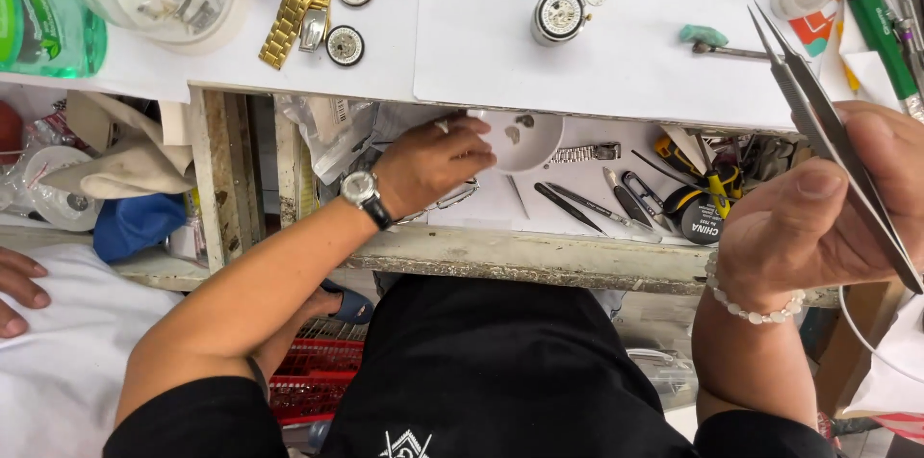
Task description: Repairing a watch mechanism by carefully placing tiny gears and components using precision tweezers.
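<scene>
My left hand, with a wristwatch on its wrist, reaches into an open drawer under the white worktop and holds the rim of a small white dish with a few tiny parts in it. My right hand, with a bead bracelet on the wrist, is raised at the right and grips long steel tweezers whose tips point up and left over the worktop. A round watch movement stands on the white sheet above the drawer.
In the drawer lie tweezers, small screwdrivers, a metal watch band and a black tape roll. A gold watch band, watch dials, a green bottle and a green pen sit on the worktop. Another person's hand rests at the left.
</scene>
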